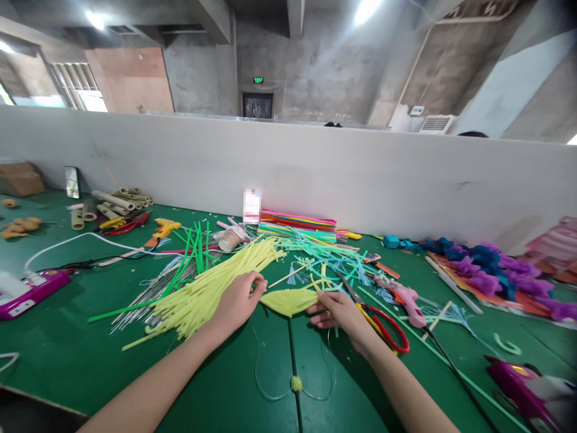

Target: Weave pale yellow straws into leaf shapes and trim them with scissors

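Note:
A flat, pointed-oval piece of fuzzy yellow pipe cleaner (pixel 288 302) is stretched between my hands above the green table. My left hand (pixel 238 297) pinches its left tip between thumb and fingers. At the opposite tip, my right hand (pixel 336 311) grips it, the lower fingers curled beneath. Below the piece lies a small yellow fuzzy ball (pixel 296 383) with thin clear strands curving up on both sides. A large bundle of yellow pipe cleaners (pixel 211 288) spreads beside my left hand. Red-handled scissors (pixel 383 328) lie just right of my right hand.
A pink glue gun (pixel 408 302) rests at right, its cord trailing forward. Teal pipe cleaners (pixel 333 255) are scattered behind my hands. A yellow glue gun (pixel 166 228) and a magenta power strip (pixel 33 293) lie left. Purple and blue fuzzy shapes (pixel 491 267) sit far right. A white partition (pixel 288 162) stands behind.

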`<state>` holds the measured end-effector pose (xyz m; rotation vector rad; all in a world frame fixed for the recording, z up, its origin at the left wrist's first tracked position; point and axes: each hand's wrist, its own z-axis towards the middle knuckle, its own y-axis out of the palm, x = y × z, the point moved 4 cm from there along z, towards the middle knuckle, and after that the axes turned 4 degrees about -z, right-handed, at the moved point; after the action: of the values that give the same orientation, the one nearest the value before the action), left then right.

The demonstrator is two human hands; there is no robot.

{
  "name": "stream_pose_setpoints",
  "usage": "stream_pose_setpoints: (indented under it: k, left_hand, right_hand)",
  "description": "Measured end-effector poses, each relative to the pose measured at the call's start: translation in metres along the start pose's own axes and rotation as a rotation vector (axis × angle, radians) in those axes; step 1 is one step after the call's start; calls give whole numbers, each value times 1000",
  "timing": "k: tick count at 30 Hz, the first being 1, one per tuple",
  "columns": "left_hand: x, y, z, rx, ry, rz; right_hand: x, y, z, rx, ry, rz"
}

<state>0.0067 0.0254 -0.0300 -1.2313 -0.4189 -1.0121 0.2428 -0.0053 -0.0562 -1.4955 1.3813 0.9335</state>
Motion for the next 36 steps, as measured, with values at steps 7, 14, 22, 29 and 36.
stream_pose_setpoints:
  k: [7, 14, 22, 29, 36]
  left_hand:
    - [-14, 12, 5, -215, -146, -327]
    - [4, 4, 1, -380, -239, -628]
    - [4, 3, 1, -367, -227, -582]
    - [2, 10, -2, -495, -247, -488]
    - [0, 19, -6, -531, -323, -568]
  right_hand:
    - [-10, 6, -9, -26, -99, 71]
    - [-16, 14, -20, -115, -70, 10]
    - [-16, 14, -25, -113, -2, -70]
    - [-14, 18, -24, -149, -51, -85]
    - [-10, 25, -21, -150, -72, -79]
